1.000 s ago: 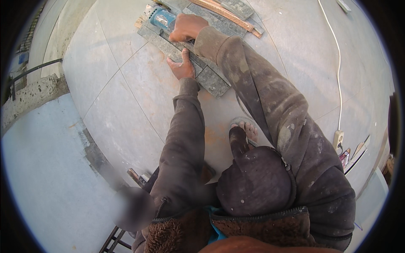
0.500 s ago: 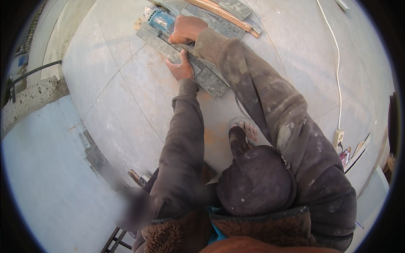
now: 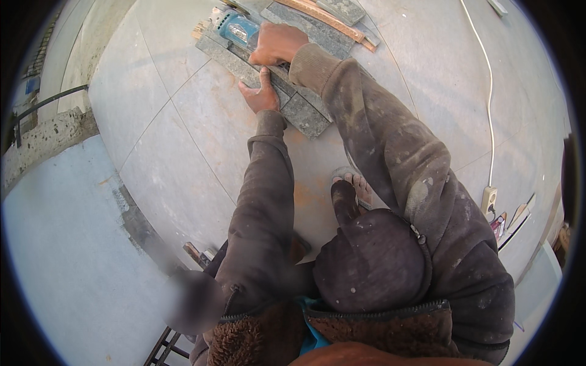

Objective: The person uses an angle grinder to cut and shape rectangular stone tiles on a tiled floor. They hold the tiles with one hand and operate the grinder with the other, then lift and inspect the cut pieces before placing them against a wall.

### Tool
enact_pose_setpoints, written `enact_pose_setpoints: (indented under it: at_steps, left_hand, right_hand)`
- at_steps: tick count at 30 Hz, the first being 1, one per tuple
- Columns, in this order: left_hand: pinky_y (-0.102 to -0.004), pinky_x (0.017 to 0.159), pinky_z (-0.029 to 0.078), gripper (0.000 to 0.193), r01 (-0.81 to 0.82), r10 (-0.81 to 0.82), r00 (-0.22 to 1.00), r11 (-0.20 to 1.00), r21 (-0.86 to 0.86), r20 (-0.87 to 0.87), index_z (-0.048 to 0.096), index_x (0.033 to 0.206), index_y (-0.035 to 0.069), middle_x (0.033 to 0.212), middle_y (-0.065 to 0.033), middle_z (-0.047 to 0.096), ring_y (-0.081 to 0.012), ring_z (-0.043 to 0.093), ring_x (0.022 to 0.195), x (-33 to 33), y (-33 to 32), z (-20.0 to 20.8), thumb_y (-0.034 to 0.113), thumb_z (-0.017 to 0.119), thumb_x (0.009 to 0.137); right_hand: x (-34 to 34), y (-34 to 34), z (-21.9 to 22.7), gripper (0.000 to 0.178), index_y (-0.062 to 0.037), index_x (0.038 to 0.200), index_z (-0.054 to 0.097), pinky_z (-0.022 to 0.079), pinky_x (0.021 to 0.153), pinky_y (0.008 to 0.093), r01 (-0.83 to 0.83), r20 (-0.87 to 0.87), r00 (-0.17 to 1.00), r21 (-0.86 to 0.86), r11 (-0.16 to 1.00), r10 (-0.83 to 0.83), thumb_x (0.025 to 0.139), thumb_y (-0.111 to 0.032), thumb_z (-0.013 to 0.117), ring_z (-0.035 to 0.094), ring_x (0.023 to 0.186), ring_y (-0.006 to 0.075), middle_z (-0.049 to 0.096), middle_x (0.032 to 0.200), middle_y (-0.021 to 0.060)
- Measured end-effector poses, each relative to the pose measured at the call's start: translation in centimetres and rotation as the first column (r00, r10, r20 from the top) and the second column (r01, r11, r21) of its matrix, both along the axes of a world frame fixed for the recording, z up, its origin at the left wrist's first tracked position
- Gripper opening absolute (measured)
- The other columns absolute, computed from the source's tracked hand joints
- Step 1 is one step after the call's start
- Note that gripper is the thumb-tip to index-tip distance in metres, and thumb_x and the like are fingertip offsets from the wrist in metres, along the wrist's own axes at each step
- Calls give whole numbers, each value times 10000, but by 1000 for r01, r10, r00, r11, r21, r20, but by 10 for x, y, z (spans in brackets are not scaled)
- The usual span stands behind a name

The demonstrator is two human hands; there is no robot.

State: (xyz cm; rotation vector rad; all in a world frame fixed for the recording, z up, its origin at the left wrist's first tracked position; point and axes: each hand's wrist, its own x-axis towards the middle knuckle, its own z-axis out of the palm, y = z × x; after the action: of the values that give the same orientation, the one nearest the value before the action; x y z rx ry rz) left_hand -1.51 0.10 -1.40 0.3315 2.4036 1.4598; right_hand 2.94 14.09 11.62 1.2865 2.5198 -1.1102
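Note:
My right hand (image 3: 279, 44) is wrapped round the body of a blue angle grinder (image 3: 239, 30), whose head and disc point to the far left. Beneath the tool lies a grey stone tile (image 3: 307, 116) made up of narrow strips. My left hand (image 3: 260, 94) grips the near side of this tile, with the thumb stretched over its top near the right hand; the other fingers are partly hidden. A light wooden piece (image 3: 200, 28) shows at the tile's far left end. The contact between disc and stone cannot be made out.
More grey stone pieces (image 3: 342, 11) and a wooden strip (image 3: 332, 23) lie beyond the tile. A white cable (image 3: 488, 91) runs down to a socket block (image 3: 489, 200) at the right. My foot (image 3: 359, 186) is on the tiled floor. A pale blue surface (image 3: 67, 256) lies left.
My right hand and the grinder have shifted slightly to the right along the tile. The left hand keeps its place on the stone, almost unmoved.

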Motion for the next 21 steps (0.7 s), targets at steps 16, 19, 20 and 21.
enact_pose_setpoints:
  at_steps: [16,19,20,21]
  left_hand:
    - [-428,1139,351,1006,11,-12,1000,998,56,12,296,1444,-177,1432,-356,438,-421,443,1353,0,1,0,465,779,839]
    - [-428,1126,366,1001,10,-11,1000,998,69,16,298,1445,-172,1424,-349,448,-416,456,1341,-4,0,-1,452,787,834]
    - [-428,1122,372,998,9,-11,1000,997,72,18,299,1446,-169,1421,-347,451,-414,460,1336,-5,-1,-2,447,789,833]
    - [-427,1119,376,996,0,-1,1000,997,78,23,299,1448,-166,1420,-345,453,-413,463,1334,-3,1,0,445,789,833]
  right_hand:
    - [-5,7,-1,555,21,1136,680,586,780,414,-46,1,999,-46,998,46,713,-334,735,738,909,319,742,1015,197]
    - [-5,5,2,596,21,1186,654,581,813,416,-39,-7,999,-35,999,38,718,-340,738,730,953,327,735,1054,200]
    - [-6,4,3,612,21,1203,645,579,826,417,-39,-10,999,-34,999,38,720,-343,740,726,970,330,732,1069,202]
    - [-6,3,5,524,-10,1142,685,575,827,405,-19,-5,1000,-39,999,19,729,-328,737,729,963,308,740,1042,173]
